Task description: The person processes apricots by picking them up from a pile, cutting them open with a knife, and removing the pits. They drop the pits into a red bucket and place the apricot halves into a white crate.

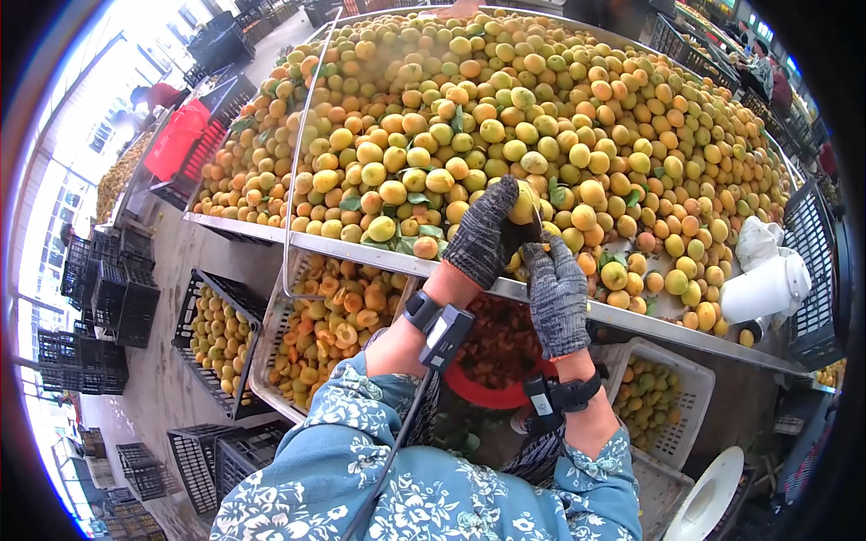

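My left hand (485,236), in a dark grey knitted glove, is closed around a yellow apricot (522,206) over the near edge of a big heap of apricots (559,117). My right hand (555,293), gloved the same way, is closed just beside that fruit. A thin, dark blade (538,222), apparently of a small knife, rises from its fingers against the apricot; the handle is hidden in the glove. Beneath my hands, under the table edge, a red tub (469,389) contains dark orange pieces. Left of it, a white crate (267,365) holds split apricot halves.
The metal table rim (361,254) crosses in front of me, with a bent metal rod (295,180) standing at left. A black crate (192,335) of whole apricots sits at left, a pale crate (696,397) at right. A white bucket (762,290) lies on the table's right end.
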A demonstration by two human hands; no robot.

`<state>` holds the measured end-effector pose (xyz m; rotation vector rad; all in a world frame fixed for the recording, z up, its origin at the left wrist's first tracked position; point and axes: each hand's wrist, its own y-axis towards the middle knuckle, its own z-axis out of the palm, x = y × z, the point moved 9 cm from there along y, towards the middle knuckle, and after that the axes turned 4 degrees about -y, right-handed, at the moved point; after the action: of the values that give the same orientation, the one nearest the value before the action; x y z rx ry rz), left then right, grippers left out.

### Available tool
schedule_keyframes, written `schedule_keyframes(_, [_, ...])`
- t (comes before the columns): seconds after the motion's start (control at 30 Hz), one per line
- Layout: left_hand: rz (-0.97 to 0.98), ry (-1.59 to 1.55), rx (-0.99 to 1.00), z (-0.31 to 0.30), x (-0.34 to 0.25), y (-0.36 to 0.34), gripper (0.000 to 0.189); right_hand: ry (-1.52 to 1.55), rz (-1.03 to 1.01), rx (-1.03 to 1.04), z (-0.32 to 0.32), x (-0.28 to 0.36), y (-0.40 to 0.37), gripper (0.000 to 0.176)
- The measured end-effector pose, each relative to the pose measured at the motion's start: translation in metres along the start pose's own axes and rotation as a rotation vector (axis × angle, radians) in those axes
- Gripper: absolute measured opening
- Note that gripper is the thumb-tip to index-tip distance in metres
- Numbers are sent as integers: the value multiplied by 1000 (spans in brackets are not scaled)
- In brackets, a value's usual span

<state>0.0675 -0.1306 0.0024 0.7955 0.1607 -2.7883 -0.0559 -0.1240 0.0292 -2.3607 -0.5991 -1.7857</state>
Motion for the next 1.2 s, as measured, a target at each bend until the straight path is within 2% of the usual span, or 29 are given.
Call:
schedule_keyframes(0.03, [-44,-48,-27,0,2,-1,31,4,3,1,0,2,0,28])
schedule_keyframes(0.1, [-43,-56,-3,11,3,-7,31,-257,-84,-101,-10,18,0,28])
schedule_keyframes(0.13, [-90,-79,-31,12,12,-9,32,-281,-96,-110,-11,18,1,30])
schedule_keyframes(0.23, [-132,-61,-73,14,26,-17,36,-165,-79,-174,-23,14,10,32])
schedule_keyframes(0.3, [-156,242,-22,9,25,-13,39,-173,-74,-199,-27,-1,14,32])
schedule_keyframes(0.33, [-33,373,6,11,15,-10,40,-151,-45,-181,-26,-6,15,31])
schedule_keyframes(0.37, [-33,370,8,9,16,-8,40,-132,-16,-161,-26,-11,16,31])
schedule_keyframes(0.43, [54,571,32,31,-5,-15,33,-159,-47,-151,-27,-7,14,32])
schedule_keyframes(0.47, [144,651,144,31,-8,-9,34,-134,-31,-117,-23,-4,13,32])
schedule_keyframes(0.53, [82,562,146,28,-7,-10,34,-109,-13,-81,-22,-2,11,33])
schedule_keyframes(0.6, [22,474,148,22,-2,-7,34,-186,-148,-67,-21,11,7,34])
schedule_keyframes(0.63, [82,486,112,12,-4,-2,32,-186,-147,-67,-20,14,6,34])
schedule_keyframes(0.7, [202,512,40,-14,-8,8,29,98,52,-45,-15,0,4,34])
schedule_keyframes(0.77, [324,538,-33,-30,-16,10,26,59,85,-39,-12,-9,3,34])
schedule_keyframes(0.8, [129,292,7,-9,-12,2,26,17,119,-31,-10,-14,3,34])
schedule_keyframes(0.93, [79,211,0,0,-6,1,28,-48,81,-29,-10,-9,4,35])
schedule_keyframes(1.0, [-17,119,-71,4,5,-3,29,-32,88,-22,-8,-5,4,33])
schedule_keyframes(1.03, [-20,120,-73,4,11,-5,29,-31,92,-23,-7,-5,5,33])
schedule_keyframes(1.1, [-94,144,-60,4,30,-8,31,227,101,-76,-8,-7,7,32])
schedule_keyframes(1.2, [-84,324,-12,0,24,-1,36,135,70,-48,-12,-9,12,30])
